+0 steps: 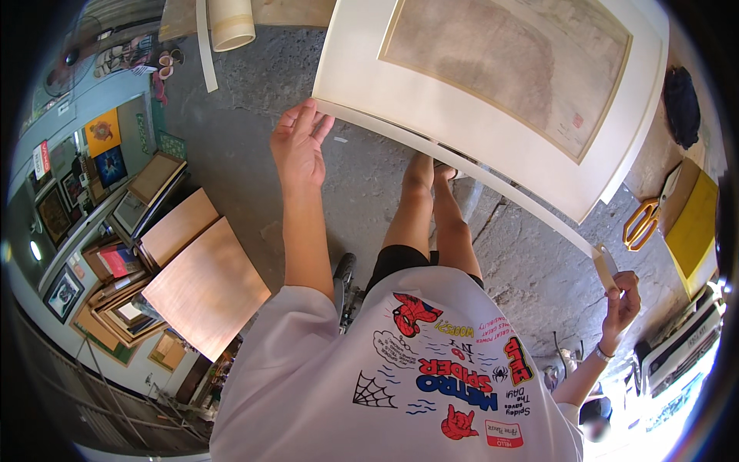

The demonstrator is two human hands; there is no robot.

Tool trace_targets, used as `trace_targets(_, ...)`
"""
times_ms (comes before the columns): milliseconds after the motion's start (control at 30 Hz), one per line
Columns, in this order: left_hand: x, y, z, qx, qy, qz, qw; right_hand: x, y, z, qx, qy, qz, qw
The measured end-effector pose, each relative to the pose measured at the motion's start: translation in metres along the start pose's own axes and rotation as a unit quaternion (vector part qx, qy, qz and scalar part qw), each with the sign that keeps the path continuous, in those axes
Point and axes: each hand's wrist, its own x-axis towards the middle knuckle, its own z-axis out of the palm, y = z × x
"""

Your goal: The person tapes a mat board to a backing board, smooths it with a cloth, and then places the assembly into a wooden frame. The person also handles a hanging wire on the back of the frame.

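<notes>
A white mat board [350, 69] with a faded print [508, 65] in its window fills the upper right. My left hand [302, 142] pinches a long pale tape strip [493, 177] at the board's lower-left corner, middle fingers loosely raised. The strip stretches diagonally along and just below the board's lower edge to a tape roll [605, 269]. My right hand [622, 304] grips that roll at the lower right, below and outside the board's corner.
Yellow-handled scissors [640, 225] and a yellow sheet [689, 227] lie at the right, near a dark object [681, 108]. A cardboard tube [231, 27] is at the top. Wooden panels [204, 285] and frames [127, 316] stand at left; a car [689, 350] shows lower right.
</notes>
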Motion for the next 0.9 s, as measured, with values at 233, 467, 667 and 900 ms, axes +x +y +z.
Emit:
trace_targets(233, 0.001, -0.001, 0.000, -0.001, 0.003, 0.004, 1.000, 0.001, 0.002, -0.001, 0.000, 0.004, 0.011, 1.000)
trace_targets(467, 0.001, -0.001, 0.003, 0.027, 0.018, 0.002, 0.999, -0.001, 0.006, 0.004, -0.004, -0.013, 0.022, 1.000)
trace_targets(667, -0.002, 0.003, 0.010, 0.056, 0.057, -0.012, 0.997, 0.000, 0.000, 0.004, -0.018, -0.028, 0.040, 0.999)
trace_targets(900, -0.002, 0.004, 0.013, 0.073, 0.078, -0.012, 0.994, 0.013, 0.000, -0.003, -0.019, -0.017, 0.011, 1.000)
